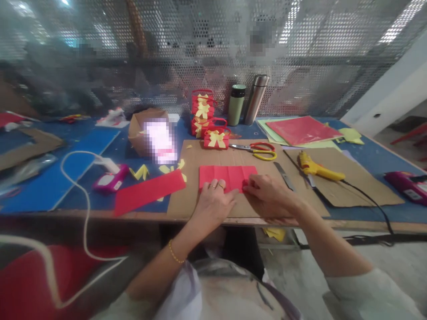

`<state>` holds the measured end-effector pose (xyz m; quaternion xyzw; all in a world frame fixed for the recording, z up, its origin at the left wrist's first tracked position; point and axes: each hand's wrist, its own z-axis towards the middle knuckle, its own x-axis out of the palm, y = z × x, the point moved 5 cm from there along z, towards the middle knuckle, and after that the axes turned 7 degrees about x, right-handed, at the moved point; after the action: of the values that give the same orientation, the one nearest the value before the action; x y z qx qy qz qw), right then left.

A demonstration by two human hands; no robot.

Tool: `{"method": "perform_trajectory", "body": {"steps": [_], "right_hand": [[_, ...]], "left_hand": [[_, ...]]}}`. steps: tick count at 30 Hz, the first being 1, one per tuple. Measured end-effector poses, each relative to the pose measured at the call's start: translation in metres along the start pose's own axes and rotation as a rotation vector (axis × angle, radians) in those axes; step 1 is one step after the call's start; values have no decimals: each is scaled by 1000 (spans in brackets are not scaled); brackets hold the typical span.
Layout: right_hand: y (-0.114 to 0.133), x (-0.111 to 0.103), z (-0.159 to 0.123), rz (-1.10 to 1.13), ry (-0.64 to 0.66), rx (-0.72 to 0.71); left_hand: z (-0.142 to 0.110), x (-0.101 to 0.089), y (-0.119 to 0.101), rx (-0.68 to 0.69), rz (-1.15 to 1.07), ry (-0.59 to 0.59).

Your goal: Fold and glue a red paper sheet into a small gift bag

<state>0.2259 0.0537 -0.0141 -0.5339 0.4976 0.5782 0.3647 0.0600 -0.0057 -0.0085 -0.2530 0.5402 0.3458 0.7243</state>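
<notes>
A red sheet of paper (220, 173) with several upright fold lines lies on the brown cardboard (187, 195) before me. My left hand (215, 200) rests on its lower left part, fingers stretched over the paper and pressing it down. At the lower right edge, my right hand (267, 192) is closed with thumb and fingers pinched on the paper. A craft knife (283, 175) lies just beyond my right hand. Red-and-yellow-handled scissors (258, 149) lie behind the sheet. To the left is a flat red paper strip (150, 192).
Small red paper bags with yellow bows (216, 138) stand at the back beside a green tumbler (236, 104) and a steel flask (256, 100). A yellow glue gun (318, 168) with a cord lies right. A lit phone (162, 140) leans on a brown paper container (136, 133).
</notes>
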Motion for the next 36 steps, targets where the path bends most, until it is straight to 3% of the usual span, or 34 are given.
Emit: {"method": "perform_trajectory", "body": {"steps": [3, 5, 8, 11, 14, 16, 19, 22, 28, 36], "right_hand": [[-4, -2, 3, 51, 87, 8], [-5, -3, 3, 77, 130, 15], [-4, -4, 3, 81, 159, -5], [-4, -3, 4, 85, 166, -23], [-5, -2, 5, 26, 113, -33], [-6, -1, 4, -20, 77, -42], [-6, 2, 3, -49, 59, -43], [-6, 2, 2, -63, 47, -40], [-5, 0, -1, -60, 50, -30], [-3, -3, -4, -44, 71, -14]], "left_hand": [[-4, -1, 11, -24, -146, -71], [-6, -6, 26, -66, -354, -145], [-4, -17, 53, -247, -549, -207], [7, -20, 59, -336, -561, -22], [19, -15, 45, -335, -411, 194], [26, -9, 35, -311, -274, 266], [31, -2, 28, -293, -138, 298], [29, -2, 30, -297, -149, 312], [20, -17, 44, -254, -254, 372], [0, -24, 66, -238, -268, 333]]}}
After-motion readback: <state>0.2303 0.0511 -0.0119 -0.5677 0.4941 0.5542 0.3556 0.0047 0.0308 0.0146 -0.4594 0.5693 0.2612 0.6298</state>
